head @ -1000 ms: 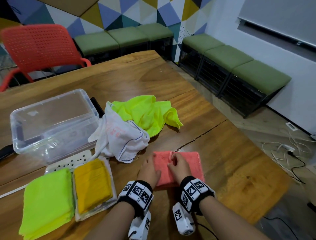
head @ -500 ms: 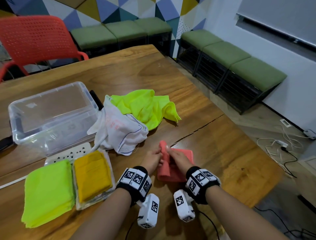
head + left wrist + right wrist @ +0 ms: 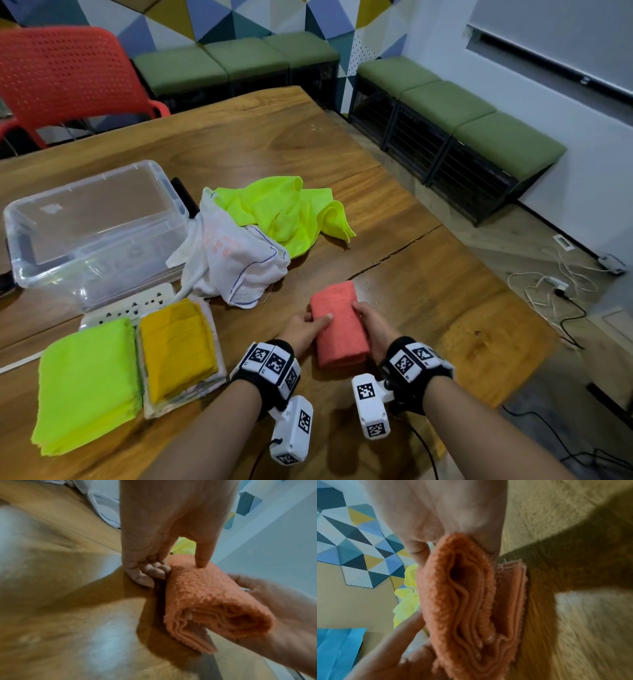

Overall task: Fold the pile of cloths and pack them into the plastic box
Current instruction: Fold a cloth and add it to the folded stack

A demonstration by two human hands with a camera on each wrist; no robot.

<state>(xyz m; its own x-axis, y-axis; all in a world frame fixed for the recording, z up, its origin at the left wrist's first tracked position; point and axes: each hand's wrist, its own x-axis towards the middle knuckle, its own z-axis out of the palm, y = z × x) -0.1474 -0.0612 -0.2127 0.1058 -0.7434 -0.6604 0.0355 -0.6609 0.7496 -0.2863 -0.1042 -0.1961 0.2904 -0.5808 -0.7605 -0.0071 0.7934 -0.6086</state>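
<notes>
Head view shows my two hands low over the wooden table (image 3: 428, 284), holding a folded coral cloth (image 3: 339, 325) between them. My left hand (image 3: 303, 330) grips its left side, thumb laid across the top and the other fingers curled down beside its edge; the left wrist view shows the thumb tip pressing into the nap while the curled fingers (image 3: 147, 573) sit against the table by the cloth's side. My right hand (image 3: 375, 325) closes on the right side, and the right wrist view shows the thumb and palm clamped on the folded layers, whose open edges face that camera. The cloth's near end looks lifted off the wood; whether the far end touches the table I cannot tell. To the left of my hands a folded mustard cloth (image 3: 176, 346) lies on a clear lid (image 3: 219, 373), and a folded lime cloth (image 3: 85, 380) lies just beside it. Beyond them stands the clear plastic box (image 3: 92, 233), with a white power strip (image 3: 130, 303) in front of it. A crumpled white cloth (image 3: 236, 260) leans against the box's right end, and a loose neon-yellow cloth (image 3: 287, 212) lies behind it, partly under it. A red chair (image 3: 65, 75) stands at the far side of the table.
</notes>
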